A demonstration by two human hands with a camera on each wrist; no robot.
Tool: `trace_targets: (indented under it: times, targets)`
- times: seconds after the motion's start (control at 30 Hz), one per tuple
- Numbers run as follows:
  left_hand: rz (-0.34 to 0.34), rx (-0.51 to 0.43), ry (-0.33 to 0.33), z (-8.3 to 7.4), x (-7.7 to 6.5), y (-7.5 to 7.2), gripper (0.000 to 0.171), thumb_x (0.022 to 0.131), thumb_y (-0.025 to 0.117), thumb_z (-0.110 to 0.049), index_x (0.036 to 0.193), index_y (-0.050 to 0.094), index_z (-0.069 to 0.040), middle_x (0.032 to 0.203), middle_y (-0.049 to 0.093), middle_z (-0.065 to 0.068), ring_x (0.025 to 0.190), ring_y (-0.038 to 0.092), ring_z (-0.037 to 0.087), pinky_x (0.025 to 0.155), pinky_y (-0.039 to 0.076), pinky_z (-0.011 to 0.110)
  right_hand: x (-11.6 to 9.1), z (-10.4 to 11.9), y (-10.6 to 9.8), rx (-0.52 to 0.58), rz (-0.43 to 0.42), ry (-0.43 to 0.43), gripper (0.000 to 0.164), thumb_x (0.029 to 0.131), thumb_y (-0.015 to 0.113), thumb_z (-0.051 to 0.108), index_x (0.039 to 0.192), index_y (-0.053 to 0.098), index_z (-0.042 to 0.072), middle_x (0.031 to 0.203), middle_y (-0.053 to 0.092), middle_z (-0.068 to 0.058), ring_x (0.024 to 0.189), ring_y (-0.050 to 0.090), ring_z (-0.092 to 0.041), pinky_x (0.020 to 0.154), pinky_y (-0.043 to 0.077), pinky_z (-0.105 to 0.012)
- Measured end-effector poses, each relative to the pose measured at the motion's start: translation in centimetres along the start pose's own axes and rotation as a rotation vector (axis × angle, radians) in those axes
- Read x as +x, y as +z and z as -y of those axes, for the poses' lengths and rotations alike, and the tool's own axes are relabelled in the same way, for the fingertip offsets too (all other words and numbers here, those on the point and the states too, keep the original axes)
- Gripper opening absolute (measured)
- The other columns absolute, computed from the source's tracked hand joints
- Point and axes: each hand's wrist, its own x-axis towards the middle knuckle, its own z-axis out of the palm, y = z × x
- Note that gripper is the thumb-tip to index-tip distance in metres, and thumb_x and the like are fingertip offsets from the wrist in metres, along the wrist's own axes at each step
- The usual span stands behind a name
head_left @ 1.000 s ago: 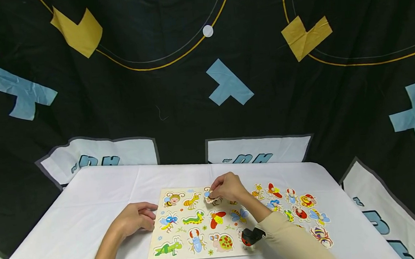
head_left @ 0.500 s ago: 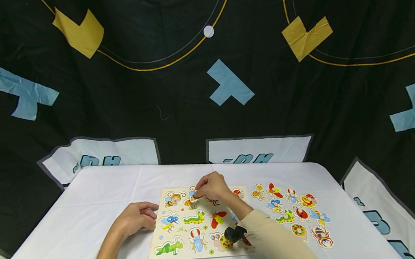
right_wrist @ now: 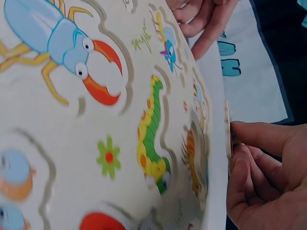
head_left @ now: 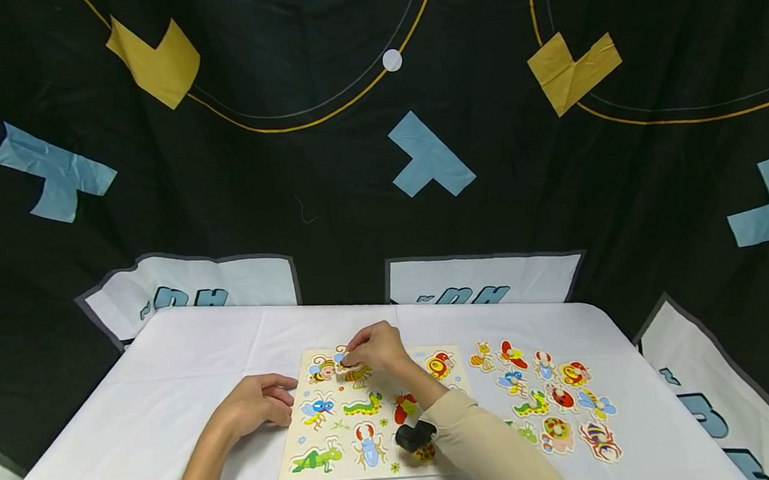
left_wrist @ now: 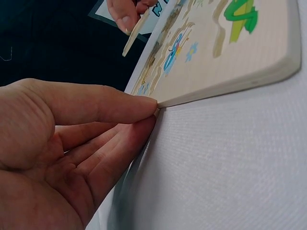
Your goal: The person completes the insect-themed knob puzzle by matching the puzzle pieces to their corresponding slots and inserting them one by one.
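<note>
My right hand (head_left: 378,348) pinches a thin wooden bee puzzle piece (head_left: 341,359) between thumb and fingertips, over the far left part of the insect puzzle board (head_left: 350,470). Seen edge-on in the right wrist view, the piece (right_wrist: 229,129) is held apart from the board, near the printed bee recess (right_wrist: 200,103). My left hand (head_left: 254,405) rests at the board's left edge. Its thumb and a finger (left_wrist: 136,108) touch that edge in the left wrist view, the fingers fairly straight. The right forearm hides part of the board's right side.
Right of the board lie several loose insect pieces, among them a spider (head_left: 601,443), a ladybird (head_left: 560,397), a caterpillar (head_left: 531,405) and a snail (head_left: 557,435). A white cloth (head_left: 183,354) covers the table. A dark curtain (head_left: 329,222) hangs behind it.
My right hand has moved left along the board's far side, carrying the bee piece from the top middle towards the top left. The left hand stays at the board's edge.
</note>
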Motion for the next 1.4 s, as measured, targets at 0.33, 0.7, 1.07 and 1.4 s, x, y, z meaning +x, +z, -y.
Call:
trace_targets:
  times: [0.33,0.7,1.07,1.4]
  targets:
    - [-0.010,0.015,-0.018,0.0,0.1,0.1,0.065,0.062,0.078,0.010,0.126,0.064,0.006,0.090,0.067,0.010,0.076,0.060,0.019,0.066,0.051,0.031,0.0,0.5,2.1,0.025,-0.061,0.019,0.015,0.070,0.091,0.015,0.072,0.077,0.012,0.065,0.070,0.005,0.062,0.058,-0.006,0.058,0.044,-0.021]
    - [-0.009,0.001,-0.023,0.0,0.0,0.0,0.065,0.063,0.078,0.010,0.126,0.064,0.006,0.091,0.068,0.010,0.077,0.061,0.019,0.066,0.051,0.031,0.1,0.7,4.6,-0.002,-0.109,0.016,0.013,0.069,0.090,0.014,0.070,0.077,0.012,0.061,0.069,0.005,0.061,0.054,-0.005,0.056,0.044,-0.021]
    - [0.001,-0.003,-0.014,-0.1,0.1,0.0,0.064,0.063,0.077,0.010,0.126,0.064,0.006,0.091,0.068,0.010,0.078,0.061,0.019,0.067,0.051,0.031,0.1,1.1,5.6,0.008,-0.139,0.038,0.015,0.067,0.092,0.014,0.067,0.077,0.013,0.061,0.068,0.007,0.064,0.053,-0.004,0.059,0.042,-0.020]
    - [-0.002,-0.002,-0.015,-0.1,0.1,0.0,0.064,0.064,0.077,0.010,0.126,0.064,0.006,0.091,0.068,0.010,0.077,0.061,0.019,0.067,0.051,0.031,-0.1,1.2,5.9,0.023,-0.150,0.074,0.015,0.068,0.092,0.013,0.069,0.076,0.014,0.065,0.068,0.007,0.066,0.054,-0.006,0.059,0.042,-0.021]
